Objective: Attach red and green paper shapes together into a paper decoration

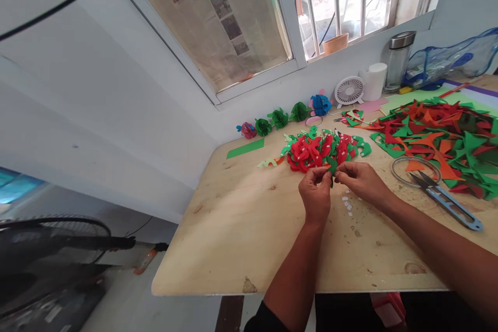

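My left hand (316, 192) and my right hand (360, 181) meet above the table, fingertips pinched close together. Between them is a small dark green paper piece (332, 165), partly hidden by the fingers; both hands appear to grip it. Just beyond my fingers lies a heap of red paper cut-outs (309, 149), mixed with green ones and dotted with small white squares. Several tiny white squares (347, 206) lie loose on the wood below my right hand.
Thread snips (453, 205) and a roll of tape (416, 171) lie right, beside a pile of red, orange and green paper scraps (447, 135). Folded paper figures (279, 118), a small fan (349, 91) and a glass bottle (399, 62) line the wall. A green strip (245, 148) lies at the left.
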Action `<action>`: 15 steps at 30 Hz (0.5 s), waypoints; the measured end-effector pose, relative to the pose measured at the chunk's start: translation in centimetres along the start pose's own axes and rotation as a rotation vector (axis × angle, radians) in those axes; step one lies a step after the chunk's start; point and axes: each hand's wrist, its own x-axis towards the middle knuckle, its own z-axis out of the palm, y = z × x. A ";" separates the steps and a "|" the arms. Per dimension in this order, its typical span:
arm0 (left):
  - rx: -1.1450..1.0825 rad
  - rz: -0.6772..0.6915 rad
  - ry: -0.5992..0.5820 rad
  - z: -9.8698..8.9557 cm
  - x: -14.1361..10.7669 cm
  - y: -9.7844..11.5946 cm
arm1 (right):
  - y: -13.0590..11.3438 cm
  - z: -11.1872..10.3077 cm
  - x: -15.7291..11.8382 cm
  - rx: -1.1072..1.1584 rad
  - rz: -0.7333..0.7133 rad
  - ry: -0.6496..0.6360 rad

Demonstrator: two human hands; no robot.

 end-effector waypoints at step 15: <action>-0.004 -0.002 -0.009 0.0 -0.1 0.1 | -0.5 0.0 0.0 0.185 0.105 -0.052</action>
